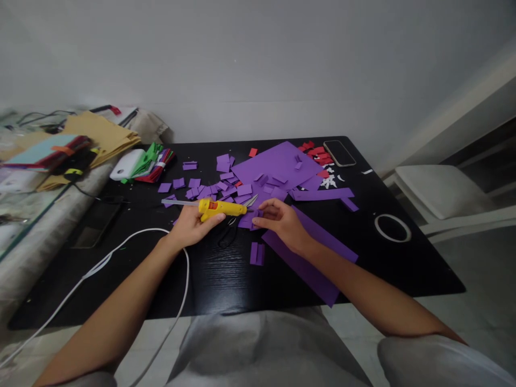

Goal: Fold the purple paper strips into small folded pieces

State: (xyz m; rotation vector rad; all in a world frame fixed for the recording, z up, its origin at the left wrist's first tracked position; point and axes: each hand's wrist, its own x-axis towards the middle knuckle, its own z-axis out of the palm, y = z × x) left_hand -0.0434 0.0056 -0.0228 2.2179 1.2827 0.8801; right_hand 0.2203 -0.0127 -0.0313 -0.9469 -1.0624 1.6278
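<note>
My left hand point(192, 223) is wrapped round a yellow hot glue gun point(221, 208), with a clear glue stick point(177, 202) jutting from its back end. The gun's nozzle points right, close to my right hand point(284, 221). Between the thumb and fingers of my right hand is a small purple paper piece point(255, 220), partly covered by the fingertips. Open scissors point(229, 232) lie under the gun. Nearer me rests a folded purple paper piece point(257, 253). Many small purple pieces point(207, 191) are scattered beyond my hands.
A large purple sheet point(278, 161) and a long purple strip point(322, 263) lie on the black table point(209, 285). Red scraps point(320, 155), a phone point(339, 153) and a tape ring point(392, 228) are at right. A white cord point(121, 244) crosses the left side, near coloured paper bundles point(151, 164).
</note>
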